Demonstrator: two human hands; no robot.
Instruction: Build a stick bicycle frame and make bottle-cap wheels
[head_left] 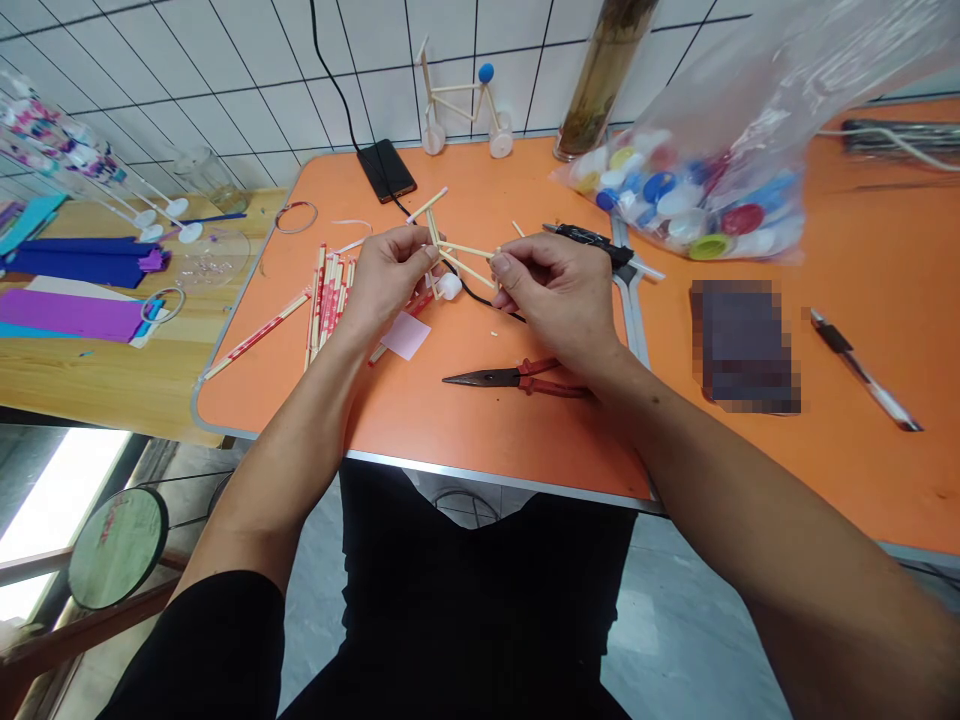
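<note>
Between my hands, above the orange table [405,410], is a small frame of joined wooden sticks [466,262]. My left hand [394,265] pinches its left end, where an upright stick and a crosspiece rise. The fingers of my right hand [555,285] are closed on its right end, where the long sticks meet. A white round cap [449,287] shows just below the frame; whether it is attached I cannot tell. Below my right hand lie red-handled long-nose pliers [517,377]. Red-and-white wrapped chopsticks [328,295] lie beside my left wrist, with a pink paper [406,336] nearby.
At the wall stands a stick bicycle model [465,105] with cap wheels, beside a phone [386,170] and a tall glass jar [604,80]. A plastic bag of bottle caps [690,200] sits back right. A pen [862,368] lies at right, coloured papers [75,310] at left.
</note>
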